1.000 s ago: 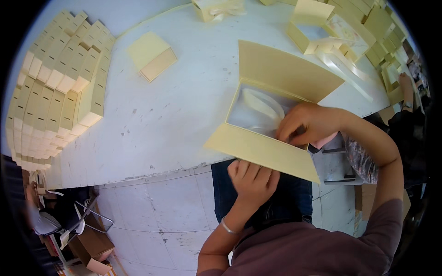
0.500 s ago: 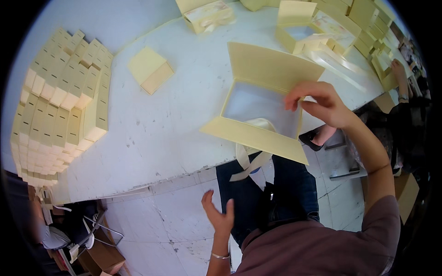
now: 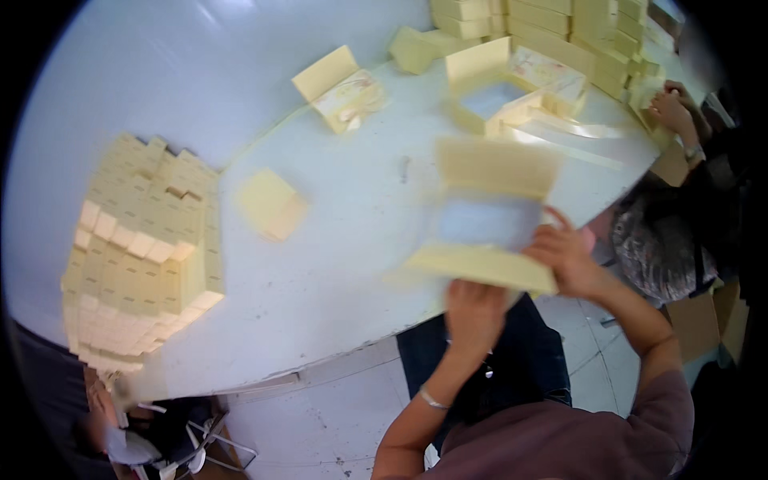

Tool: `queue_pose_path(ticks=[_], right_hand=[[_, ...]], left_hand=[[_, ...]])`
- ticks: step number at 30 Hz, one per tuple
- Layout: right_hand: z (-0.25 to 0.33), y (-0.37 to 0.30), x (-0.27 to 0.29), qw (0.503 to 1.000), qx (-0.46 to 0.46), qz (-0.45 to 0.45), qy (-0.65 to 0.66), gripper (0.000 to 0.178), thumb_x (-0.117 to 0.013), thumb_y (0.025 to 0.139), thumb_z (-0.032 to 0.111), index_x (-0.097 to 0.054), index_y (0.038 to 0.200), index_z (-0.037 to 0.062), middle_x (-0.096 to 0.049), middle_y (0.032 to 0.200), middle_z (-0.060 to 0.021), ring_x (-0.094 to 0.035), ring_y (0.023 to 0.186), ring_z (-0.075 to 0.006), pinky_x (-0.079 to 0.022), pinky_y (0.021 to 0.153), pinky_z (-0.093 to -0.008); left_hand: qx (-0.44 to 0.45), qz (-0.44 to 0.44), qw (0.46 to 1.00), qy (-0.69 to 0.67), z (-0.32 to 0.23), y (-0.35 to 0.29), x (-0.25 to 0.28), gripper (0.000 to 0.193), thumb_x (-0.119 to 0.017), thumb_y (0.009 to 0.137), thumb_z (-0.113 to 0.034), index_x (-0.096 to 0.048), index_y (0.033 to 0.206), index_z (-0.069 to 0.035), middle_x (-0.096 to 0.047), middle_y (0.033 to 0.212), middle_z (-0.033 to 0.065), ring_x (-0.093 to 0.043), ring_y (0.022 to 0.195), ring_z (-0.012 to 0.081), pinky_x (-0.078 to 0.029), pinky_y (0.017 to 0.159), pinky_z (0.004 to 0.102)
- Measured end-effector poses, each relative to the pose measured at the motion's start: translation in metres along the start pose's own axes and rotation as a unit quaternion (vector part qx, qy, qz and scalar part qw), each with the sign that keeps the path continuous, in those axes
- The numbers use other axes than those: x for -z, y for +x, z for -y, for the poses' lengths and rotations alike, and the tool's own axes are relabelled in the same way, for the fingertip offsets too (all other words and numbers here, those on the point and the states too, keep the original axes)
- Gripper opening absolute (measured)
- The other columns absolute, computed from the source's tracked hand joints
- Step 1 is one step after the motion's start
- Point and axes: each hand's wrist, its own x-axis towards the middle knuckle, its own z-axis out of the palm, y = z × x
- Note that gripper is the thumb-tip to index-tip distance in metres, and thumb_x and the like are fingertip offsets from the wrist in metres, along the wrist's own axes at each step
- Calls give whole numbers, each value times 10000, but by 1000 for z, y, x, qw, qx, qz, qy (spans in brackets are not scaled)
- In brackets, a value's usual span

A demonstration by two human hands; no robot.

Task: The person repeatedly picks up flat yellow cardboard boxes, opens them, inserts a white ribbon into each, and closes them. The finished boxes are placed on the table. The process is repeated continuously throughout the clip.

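Observation:
In front of me a pale yellow gift box (image 3: 490,222) with a light blue inside is opened out, its lid up at the back and its front flap folded toward me. Motion blurs it. My right hand (image 3: 563,256) grips the box's right side near the front flap, fingers curled over the edge. Under the front flap is my left hand (image 3: 475,316), closed against it; its fingertips are hidden behind the flap. The ribbon is out of sight.
A tall stack of small cream boxes (image 3: 148,256) stands at the left, with a single closed box (image 3: 272,204) nearby. Farther back are an open box with a printed panel (image 3: 344,92), another open box (image 3: 488,88) with ribbons, and piled boxes (image 3: 540,20). A co-worker's hands (image 3: 674,108) are at right.
My left hand has come up from below the table edge to the box's front flap. My right hand has shifted to the box's right edge. The view has also shifted.

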Motion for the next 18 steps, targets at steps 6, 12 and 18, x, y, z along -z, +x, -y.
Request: queue_pose_path(ticks=[6, 12, 18], right_hand=[[-112, -75, 50, 989, -129, -63, -34, 179, -561, 720, -33, -571, 897, -8, -568, 969, -143, -499, 1033, -355, -294, 1005, -482], [-144, -88, 79, 953, -278, -107, -46, 547, -499, 739, -63, -417, 1271, 29, -344, 1374, -136, -307, 1289, -299, -231, 1058, -374], [-101, -133, 62, 907, -241, -305, -161, 387, -434, 822, -38, -464, 1207, -15, -480, 1226, -169, -435, 1175, -291, -295, 1013, -360]], left_hand=[[-72, -88, 993, -40, -17, 41, 26, 344, -669, 747, -253, -584, 1017, -59, -613, 989, 109, -581, 871, 290, -424, 834, 423], [165, -129, 896, 392, 164, 107, 129, 684, -636, 762, -442, -419, 1294, -69, -415, 1288, 236, -319, 1242, 393, -335, 971, 466], [242, -88, 927, 274, 266, 78, 179, 486, -561, 850, -313, -480, 1253, -55, -447, 1265, 258, -447, 1178, 339, -385, 953, 364]])
